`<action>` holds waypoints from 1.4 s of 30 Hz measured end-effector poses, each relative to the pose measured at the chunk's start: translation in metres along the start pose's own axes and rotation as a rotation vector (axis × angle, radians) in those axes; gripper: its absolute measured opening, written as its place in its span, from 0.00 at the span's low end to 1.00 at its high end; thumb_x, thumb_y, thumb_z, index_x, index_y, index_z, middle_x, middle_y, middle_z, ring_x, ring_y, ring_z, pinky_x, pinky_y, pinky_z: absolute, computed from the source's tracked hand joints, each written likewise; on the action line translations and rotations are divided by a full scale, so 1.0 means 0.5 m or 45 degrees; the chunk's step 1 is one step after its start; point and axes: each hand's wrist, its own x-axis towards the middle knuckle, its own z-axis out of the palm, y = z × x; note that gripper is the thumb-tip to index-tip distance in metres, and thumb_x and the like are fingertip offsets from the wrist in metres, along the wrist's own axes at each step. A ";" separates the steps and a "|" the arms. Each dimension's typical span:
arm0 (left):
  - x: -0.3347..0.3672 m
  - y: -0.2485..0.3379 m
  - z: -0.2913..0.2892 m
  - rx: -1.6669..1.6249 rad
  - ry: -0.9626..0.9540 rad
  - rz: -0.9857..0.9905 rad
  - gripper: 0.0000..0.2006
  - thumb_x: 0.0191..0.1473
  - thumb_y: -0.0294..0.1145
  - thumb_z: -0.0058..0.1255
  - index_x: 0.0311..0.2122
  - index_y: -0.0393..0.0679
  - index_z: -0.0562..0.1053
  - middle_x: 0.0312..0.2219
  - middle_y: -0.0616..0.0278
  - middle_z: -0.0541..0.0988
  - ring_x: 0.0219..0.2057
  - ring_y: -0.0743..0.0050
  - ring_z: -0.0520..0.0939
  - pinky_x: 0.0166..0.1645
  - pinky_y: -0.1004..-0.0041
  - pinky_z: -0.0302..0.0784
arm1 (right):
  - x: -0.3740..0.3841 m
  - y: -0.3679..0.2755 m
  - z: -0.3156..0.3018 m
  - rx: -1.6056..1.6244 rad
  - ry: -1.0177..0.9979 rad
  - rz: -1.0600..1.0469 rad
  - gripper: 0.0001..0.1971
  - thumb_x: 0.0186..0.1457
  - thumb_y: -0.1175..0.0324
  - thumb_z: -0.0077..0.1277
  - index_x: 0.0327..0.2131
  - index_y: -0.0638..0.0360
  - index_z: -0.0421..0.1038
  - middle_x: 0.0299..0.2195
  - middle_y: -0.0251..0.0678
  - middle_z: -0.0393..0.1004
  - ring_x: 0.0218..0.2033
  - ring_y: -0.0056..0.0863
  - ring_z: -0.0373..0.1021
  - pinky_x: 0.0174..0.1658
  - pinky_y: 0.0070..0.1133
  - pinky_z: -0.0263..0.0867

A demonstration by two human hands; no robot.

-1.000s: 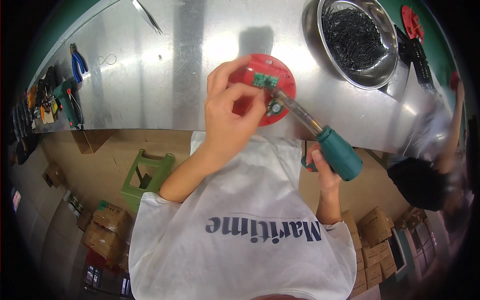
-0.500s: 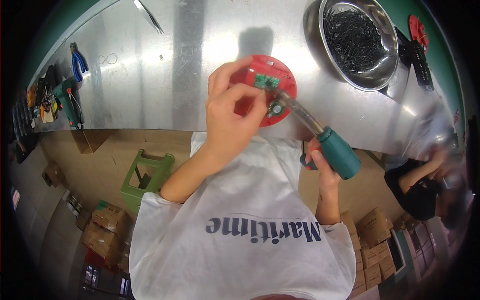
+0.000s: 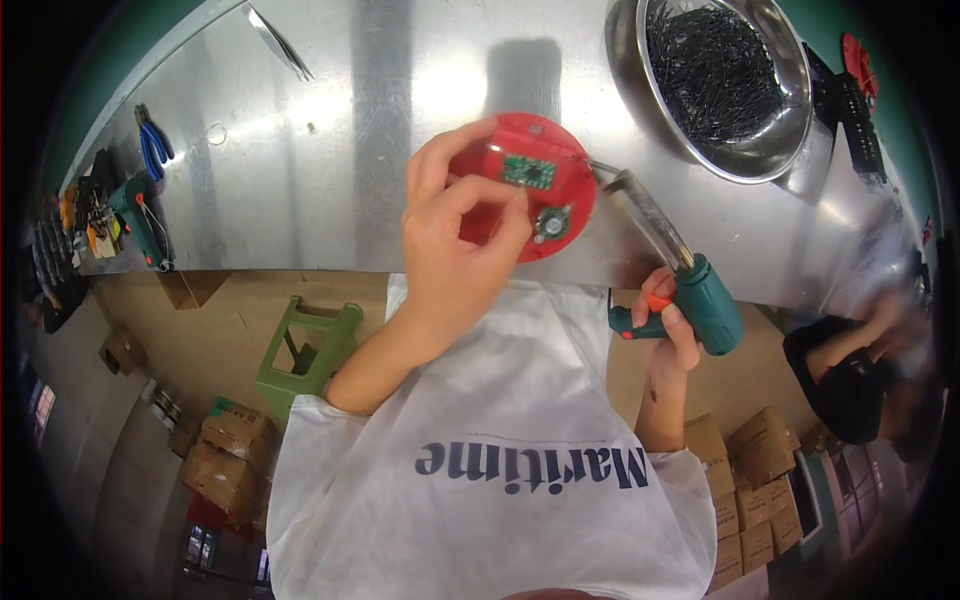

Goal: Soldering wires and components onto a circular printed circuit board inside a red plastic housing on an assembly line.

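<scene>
The tip of my soldering gun (image 3: 702,290) was over the middle of the red disc (image 3: 570,190) a half second ago; now it sits out by the disc's right rim (touching or just clear, I can't tell), so the green circuit board (image 3: 528,172) lies uncovered and, I judge, is getting no heat. The disc is under and to the right of my left hand (image 3: 465,220), component side up; being round, it has no long axis, but the board's runs across, from my left fingertips' upper side rightward and slightly down. My right hand (image 3: 668,320) is wrapped around the gun's handle, its barrel slanting up and left from that grip. My left thumb and forefinger are pinched together beside the board; whether something thin is between them, I can't tell.
</scene>
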 end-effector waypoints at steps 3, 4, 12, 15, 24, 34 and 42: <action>0.002 0.004 -0.002 -0.017 -0.027 -0.042 0.02 0.46 0.20 0.56 0.28 0.37 0.76 0.52 0.52 0.70 0.52 0.61 0.70 0.54 0.67 0.67 | 0.001 0.000 0.003 -0.018 -0.003 -0.008 0.18 0.45 0.67 0.49 0.39 0.69 0.65 0.34 0.48 0.66 0.21 0.27 0.65 0.26 0.21 0.64; 0.002 0.006 -0.003 -0.014 -0.032 -0.043 0.02 0.46 0.20 0.56 0.28 0.37 0.76 0.52 0.52 0.70 0.52 0.61 0.70 0.54 0.67 0.67 | 0.001 0.003 -0.001 -0.014 0.000 -0.006 0.18 0.45 0.67 0.49 0.39 0.69 0.65 0.34 0.48 0.66 0.21 0.27 0.65 0.26 0.21 0.64; 0.013 0.006 -0.010 0.068 -0.088 0.004 0.03 0.45 0.19 0.56 0.28 0.37 0.75 0.52 0.52 0.69 0.48 0.62 0.72 0.53 0.68 0.67 | 0.001 0.000 -0.001 0.026 -0.018 -0.001 0.24 0.45 0.68 0.48 0.47 0.70 0.63 0.34 0.47 0.65 0.21 0.27 0.64 0.26 0.21 0.64; 0.021 -0.004 -0.018 0.229 -0.109 0.173 0.08 0.42 0.22 0.60 0.31 0.39 0.75 0.51 0.52 0.70 0.45 0.63 0.74 0.49 0.69 0.70 | 0.002 -0.002 0.005 0.049 0.022 0.009 0.24 0.45 0.68 0.48 0.47 0.70 0.62 0.34 0.47 0.65 0.21 0.27 0.64 0.26 0.22 0.64; 0.069 0.040 -0.002 0.596 -0.201 0.207 0.26 0.38 0.36 0.65 0.44 0.41 0.70 0.44 0.52 0.72 0.39 0.53 0.77 0.42 0.63 0.75 | -0.001 -0.008 0.020 0.297 0.140 -0.038 0.14 0.47 0.69 0.47 0.37 0.70 0.65 0.32 0.48 0.66 0.21 0.26 0.65 0.26 0.20 0.64; 0.284 0.093 -0.035 0.553 0.392 0.651 0.15 0.47 0.27 0.58 0.41 0.36 0.72 0.38 0.51 0.73 0.38 0.58 0.73 0.43 0.69 0.68 | 0.002 -0.005 0.024 0.562 0.244 0.004 0.15 0.49 0.62 0.48 0.34 0.64 0.62 0.34 0.41 0.63 0.20 0.26 0.62 0.25 0.23 0.60; 0.040 0.084 0.080 -0.688 -0.330 -0.402 0.06 0.54 0.24 0.54 0.37 0.36 0.77 0.21 0.72 0.73 0.22 0.90 0.69 0.26 0.86 0.62 | 0.006 -0.009 0.017 0.588 0.157 0.026 0.16 0.49 0.60 0.49 0.33 0.63 0.62 0.35 0.40 0.63 0.20 0.25 0.62 0.26 0.22 0.59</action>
